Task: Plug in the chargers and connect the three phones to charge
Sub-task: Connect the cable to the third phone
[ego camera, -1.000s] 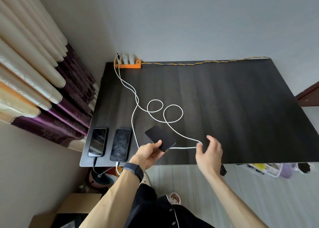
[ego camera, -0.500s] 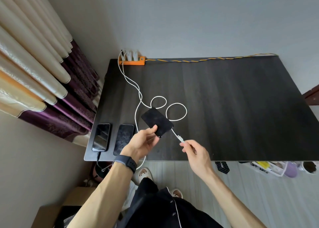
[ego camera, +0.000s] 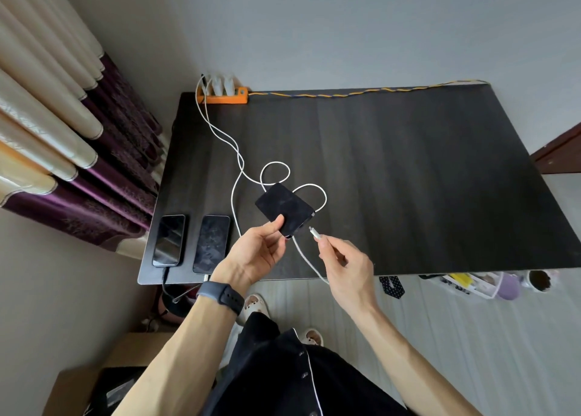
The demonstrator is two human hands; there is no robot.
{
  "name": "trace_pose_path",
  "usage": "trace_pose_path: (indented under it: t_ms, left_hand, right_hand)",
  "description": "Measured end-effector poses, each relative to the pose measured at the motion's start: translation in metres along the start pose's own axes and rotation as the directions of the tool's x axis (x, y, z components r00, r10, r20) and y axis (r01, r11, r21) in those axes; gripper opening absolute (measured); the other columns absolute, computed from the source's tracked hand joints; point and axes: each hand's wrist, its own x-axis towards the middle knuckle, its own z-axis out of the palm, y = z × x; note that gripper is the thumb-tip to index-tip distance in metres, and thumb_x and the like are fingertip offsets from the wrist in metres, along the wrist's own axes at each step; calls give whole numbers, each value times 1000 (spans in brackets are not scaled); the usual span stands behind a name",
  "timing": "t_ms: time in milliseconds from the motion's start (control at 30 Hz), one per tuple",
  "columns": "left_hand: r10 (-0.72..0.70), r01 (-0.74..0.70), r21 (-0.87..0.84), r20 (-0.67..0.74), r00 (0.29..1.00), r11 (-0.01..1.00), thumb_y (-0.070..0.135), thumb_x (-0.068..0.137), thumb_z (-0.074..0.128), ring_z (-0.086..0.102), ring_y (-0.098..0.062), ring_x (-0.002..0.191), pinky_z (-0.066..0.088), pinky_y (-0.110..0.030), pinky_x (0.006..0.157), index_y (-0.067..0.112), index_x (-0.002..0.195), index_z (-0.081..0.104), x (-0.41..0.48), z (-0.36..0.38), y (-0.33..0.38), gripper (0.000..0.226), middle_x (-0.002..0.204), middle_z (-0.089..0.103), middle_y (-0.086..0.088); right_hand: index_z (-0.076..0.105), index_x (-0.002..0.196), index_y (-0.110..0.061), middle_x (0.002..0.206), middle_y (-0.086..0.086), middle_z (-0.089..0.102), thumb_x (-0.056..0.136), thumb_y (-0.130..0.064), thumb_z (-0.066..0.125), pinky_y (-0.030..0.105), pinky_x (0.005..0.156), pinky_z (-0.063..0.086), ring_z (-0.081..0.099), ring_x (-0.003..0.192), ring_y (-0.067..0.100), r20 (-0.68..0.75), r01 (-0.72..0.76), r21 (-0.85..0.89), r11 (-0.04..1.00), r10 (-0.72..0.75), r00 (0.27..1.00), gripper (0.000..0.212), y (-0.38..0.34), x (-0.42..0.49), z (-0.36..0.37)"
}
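Two phones (ego camera: 188, 241) lie on the bench (ego camera: 408, 179), wires at their near ends. The left hand (ego camera: 256, 253) has lifted the third phone (ego camera: 284, 209). The right hand (ego camera: 344, 266) now pinches the plug (ego camera: 314, 233) just beside it, not in yet. Its hole is too dark to see.

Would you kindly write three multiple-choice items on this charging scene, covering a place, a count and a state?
1. Where is the orange power strip?
A. far left corner of the table
B. near right corner
C. on the floor

2. How many phones lie flat on the table?
A. none
B. two
C. four

3. The connector in the right hand is:
A. inside the phone
B. just short of the held phone
C. lying on the table

Answers: 1 A, it sits by the wall; 2 B, a pair at the near left edge; 3 B, a gap shows.
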Motion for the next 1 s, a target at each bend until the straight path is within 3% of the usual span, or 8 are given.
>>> trace_pose_path:
  t_ms: [100,300,400,533,667,833,1000]
  left_hand:
    - [-22,21,-30,-15,1000,999,17,79,77,52,-11,70,54,-16,53,7,82,68,0,2,-7,14,59,45,2]
    - [-49,49,-14,-3,999,999,17,83,74,57,-11,70,52,-15,52,6,86,67,-2,7,-12,14,61,56,-1]
    - [-55,55,-15,-4,998,998,17,82,76,59,-11,68,53,-15,52,4,88,67,-1,8,-12,17,69,58,-3]
    - [-58,58,-5,5,998,998,18,81,78,61,-11,67,53,-16,53,3,90,68,1,10,-13,20,76,62,-5]
    - [-62,61,28,17,998,998,18,82,76,62,-11,67,52,-15,52,5,87,70,1,12,-12,15,81,69,-6]
    - [-61,60,55,14,998,997,19,81,77,60,-10,62,51,-15,51,6,85,69,3,11,-11,16,78,66,-5]
    - [-37,34,116,27,999,993,22,74,82,56,-10,63,50,-15,53,8,100,64,7,11,-11,34,85,58,-7]
  right_hand:
    - [78,100,-31,82,-9,71,95,-33,66,12,66,46,64,77,7,-16,21,3,1000,-21,1000,13,-3,-2,-2]
    - [70,91,-23,69,-7,62,97,-34,62,23,60,48,56,64,14,-38,152,-136,979,-159,987,15,2,-3,-1]
    - [73,93,-20,71,-7,60,100,-30,59,17,58,41,54,65,14,-14,191,-191,963,-197,980,19,1,0,-1]
    - [73,89,-28,82,-15,68,103,-29,50,11,63,39,60,75,4,99,136,-252,958,-114,989,26,-3,3,0]
    - [71,80,-21,58,-26,57,104,-27,48,13,59,35,54,61,1,143,59,-246,968,-23,989,34,-8,5,-1]
    - [69,74,-18,46,-15,49,102,-30,50,17,54,34,45,50,5,150,-35,-231,972,71,986,36,-12,8,-8]
    - [68,71,-16,44,-12,46,101,-28,52,17,54,33,44,49,6,152,-56,-190,980,86,985,36,-16,9,-7]
